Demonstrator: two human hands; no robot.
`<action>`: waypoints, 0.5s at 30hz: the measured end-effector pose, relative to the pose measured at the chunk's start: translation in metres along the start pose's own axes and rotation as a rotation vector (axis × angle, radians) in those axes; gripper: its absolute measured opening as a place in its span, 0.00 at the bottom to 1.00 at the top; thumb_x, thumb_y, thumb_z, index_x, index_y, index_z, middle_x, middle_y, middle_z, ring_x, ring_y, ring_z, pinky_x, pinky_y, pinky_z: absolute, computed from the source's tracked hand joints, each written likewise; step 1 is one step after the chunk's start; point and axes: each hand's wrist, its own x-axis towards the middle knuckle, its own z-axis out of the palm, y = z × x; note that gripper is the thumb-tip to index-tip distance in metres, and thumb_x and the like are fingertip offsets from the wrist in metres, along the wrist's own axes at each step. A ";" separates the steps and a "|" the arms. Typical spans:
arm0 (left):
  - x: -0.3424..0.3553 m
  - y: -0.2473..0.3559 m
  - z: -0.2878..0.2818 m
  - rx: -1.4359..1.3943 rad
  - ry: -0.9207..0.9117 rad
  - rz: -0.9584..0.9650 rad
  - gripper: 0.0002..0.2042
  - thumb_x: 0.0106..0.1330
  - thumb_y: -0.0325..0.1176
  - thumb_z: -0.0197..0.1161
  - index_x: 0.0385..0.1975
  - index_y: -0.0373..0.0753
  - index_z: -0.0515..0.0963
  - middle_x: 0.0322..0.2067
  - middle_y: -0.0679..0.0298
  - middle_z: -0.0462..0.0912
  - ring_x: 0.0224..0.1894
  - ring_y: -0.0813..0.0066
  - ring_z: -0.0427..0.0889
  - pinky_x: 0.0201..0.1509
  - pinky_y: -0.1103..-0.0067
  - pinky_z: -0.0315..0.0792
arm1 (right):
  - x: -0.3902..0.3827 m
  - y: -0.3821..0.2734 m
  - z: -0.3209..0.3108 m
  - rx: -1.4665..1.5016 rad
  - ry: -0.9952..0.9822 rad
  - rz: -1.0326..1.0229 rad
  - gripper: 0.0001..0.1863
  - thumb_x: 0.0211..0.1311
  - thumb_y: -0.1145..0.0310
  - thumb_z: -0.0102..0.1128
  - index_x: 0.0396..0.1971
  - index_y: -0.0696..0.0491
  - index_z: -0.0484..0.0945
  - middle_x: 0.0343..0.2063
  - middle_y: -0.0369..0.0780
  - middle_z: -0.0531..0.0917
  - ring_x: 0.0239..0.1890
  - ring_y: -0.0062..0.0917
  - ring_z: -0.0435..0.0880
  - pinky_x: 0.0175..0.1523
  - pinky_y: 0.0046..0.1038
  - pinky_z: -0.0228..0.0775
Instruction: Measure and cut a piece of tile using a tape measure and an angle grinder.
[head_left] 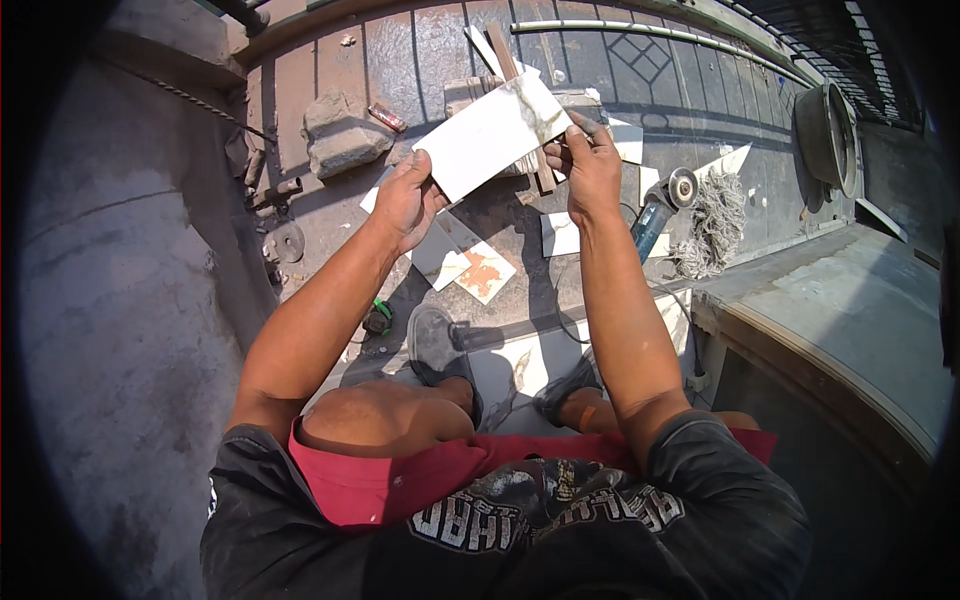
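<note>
Grip is pinching at both ends: the left hand [403,205] and the right hand [594,178] hold opposite short ends of a white tile [485,140], in the upper centre of the frame. It looks stiff, fairly light and brittle (probably slick if dusty), so opposite edges seem the safest hold. Its long axis slants from left of centre toward the upper right, the veined end pointing upper right, above scattered tile offcuts [487,275] and left of an angle grinder [655,220].

White tile [490,136] with brownish-grey veining
</note>
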 end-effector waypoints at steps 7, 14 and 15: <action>-0.002 0.002 0.000 0.017 -0.011 -0.004 0.23 0.82 0.44 0.41 0.65 0.32 0.64 0.61 0.54 0.75 0.61 0.64 0.78 0.66 0.69 0.73 | -0.008 0.009 -0.012 -0.115 -0.018 -0.080 0.18 0.73 0.68 0.60 0.56 0.62 0.76 0.37 0.40 0.84 0.33 0.21 0.85 0.38 0.22 0.80; 0.001 -0.002 -0.015 0.063 -0.042 -0.031 0.24 0.81 0.46 0.44 0.68 0.37 0.63 0.63 0.58 0.74 0.63 0.66 0.76 0.67 0.70 0.72 | -0.016 0.017 -0.016 -0.124 0.001 -0.039 0.17 0.72 0.67 0.61 0.55 0.61 0.78 0.38 0.40 0.85 0.33 0.20 0.85 0.39 0.21 0.79; 0.003 -0.004 -0.017 0.064 -0.044 -0.037 0.24 0.81 0.46 0.44 0.68 0.37 0.63 0.63 0.58 0.74 0.63 0.66 0.76 0.67 0.70 0.72 | -0.016 0.022 -0.019 -0.141 -0.007 -0.023 0.17 0.73 0.67 0.60 0.55 0.61 0.78 0.38 0.40 0.85 0.33 0.20 0.85 0.39 0.21 0.79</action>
